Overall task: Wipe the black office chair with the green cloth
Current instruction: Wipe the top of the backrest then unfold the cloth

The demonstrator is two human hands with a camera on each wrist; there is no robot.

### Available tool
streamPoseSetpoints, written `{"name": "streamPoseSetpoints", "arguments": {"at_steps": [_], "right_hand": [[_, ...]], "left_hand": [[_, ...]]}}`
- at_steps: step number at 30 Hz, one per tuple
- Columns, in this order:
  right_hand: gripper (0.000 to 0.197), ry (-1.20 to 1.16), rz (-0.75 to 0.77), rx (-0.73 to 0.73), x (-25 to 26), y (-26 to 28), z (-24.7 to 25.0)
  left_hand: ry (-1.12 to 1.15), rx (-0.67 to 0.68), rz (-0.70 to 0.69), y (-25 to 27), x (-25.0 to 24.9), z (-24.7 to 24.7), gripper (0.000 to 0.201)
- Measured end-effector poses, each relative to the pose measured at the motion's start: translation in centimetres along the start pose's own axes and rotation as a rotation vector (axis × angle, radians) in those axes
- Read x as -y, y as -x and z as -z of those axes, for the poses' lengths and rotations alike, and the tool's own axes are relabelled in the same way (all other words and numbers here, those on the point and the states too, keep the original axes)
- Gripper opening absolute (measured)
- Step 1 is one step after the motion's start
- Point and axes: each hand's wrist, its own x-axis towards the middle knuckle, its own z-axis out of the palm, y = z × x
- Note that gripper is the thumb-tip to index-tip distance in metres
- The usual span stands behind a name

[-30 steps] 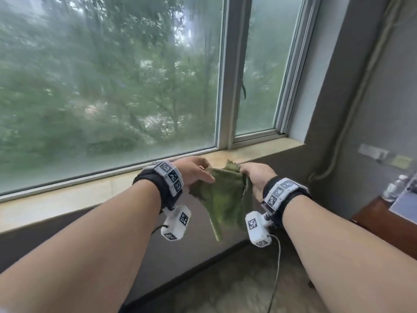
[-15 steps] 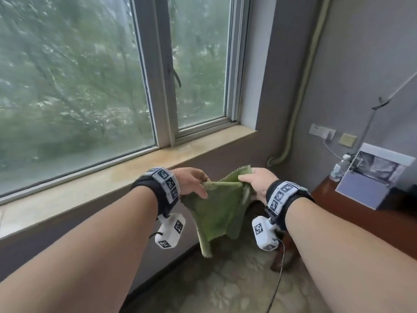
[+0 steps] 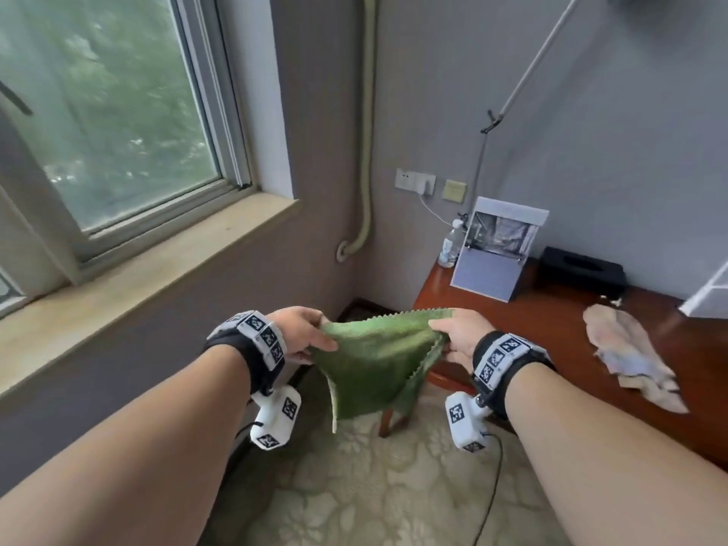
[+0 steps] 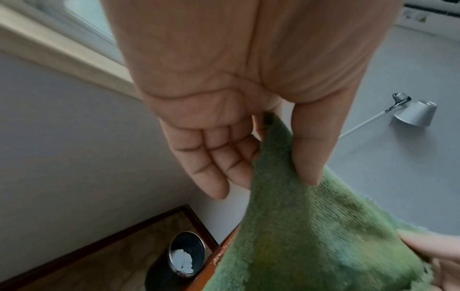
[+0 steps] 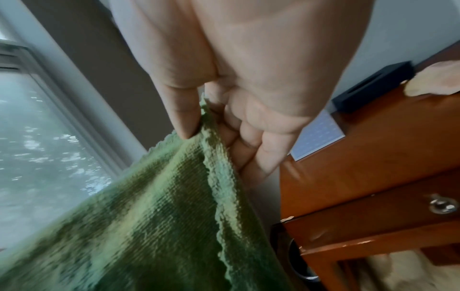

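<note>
The left hand (image 3: 301,333) and right hand (image 3: 459,336) each pinch a top corner of the green cloth (image 3: 374,368); it hangs down between them.

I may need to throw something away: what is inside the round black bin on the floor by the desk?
The bin holds crumpled white paper. Its bottom stays dark, so anything beneath cannot be seen.

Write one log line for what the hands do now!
left hand pinches green cloth | right hand pinches other edge | chair not in view
</note>
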Motion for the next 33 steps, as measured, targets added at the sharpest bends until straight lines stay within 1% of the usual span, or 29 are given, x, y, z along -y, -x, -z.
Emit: {"name": "streamPoseSetpoints", "arguments": {"at_steps": [1,4,7,8,10,13,16,19,21,23,26,28,31,33], "right_hand": [[0.018,-0.017,-0.025,-0.040,-0.1,-1.3,1.2],[0.007,-0.032,-0.081,-0.125,0.0,-4.7,4.7],[0.008,0.035,-0.087,-0.221,0.4,-7.8,8.3],[0.013,0.060,-0.070,-0.264,0.4,-8.9,9.4],[0.023,0.134,-0.033,-0.363,0.0,-11.1,11.5],[0.023,0.190,-0.001,-0.469,-0.1,-13.7,14.0],[0.020,0.094,-0.067,-0.482,0.7,-17.8,16.3],[0.013,-0.041,-0.077,-0.497,2.5,-22.6,18.3],[0.016,-0.115,-0.046,-0.445,4.2,-25.6,19.5],[0.016,-0.141,-0.039,-0.392,5.7,-28.0,20.7],[0.016,-0.027,-0.067,-0.363,5.7,-30.6,21.9],[0.015,0.111,-0.131,-0.287,4.6,-31.9,22.0],[0.018,0.394,-0.306,-0.032,1.4,-32.4,21.0],[0.027,0.476,-0.432,0.111,-1.4,-32.1,20.1]], "left_hand": [[0.023,0.027,-0.011,-2.5,-0.7,-0.4,0.017],[0.100,0.136,-0.024,-9.6,-3.4,-1.4,0.020],[0.099,0.208,-0.062,-15.5,-6.7,-3.1,0.020],[0.093,0.214,-0.082,-17.2,-7.8,-3.7,0.020],[0.082,0.214,-0.115,-20.2,-9.9,-5.0,0.019],[0.058,0.210,-0.152,-24.4,-12.8,-6.7,0.022],[0.038,0.148,-0.205,-28.9,-15.6,-8.2,0.022],[0.042,0.045,-0.216,-32.4,-18.3,-9.2,0.020],[0.076,-0.015,-0.207,-34.7,-20.1,-9.4,0.022],[0.118,-0.043,-0.189,-36.5,-21.4,-9.5,0.027],[0.087,-0.020,-0.117,-38.3,-21.6,-10.1,0.026],[0.012,0.059,-0.035,-39.1,-20.7,-10.7,0.024],[-0.215,0.257,0.124,-40.1,-18.1,-12.1,0.018],[-0.312,0.414,0.240,-40.5,-16.3,-13.6,0.018]]}}
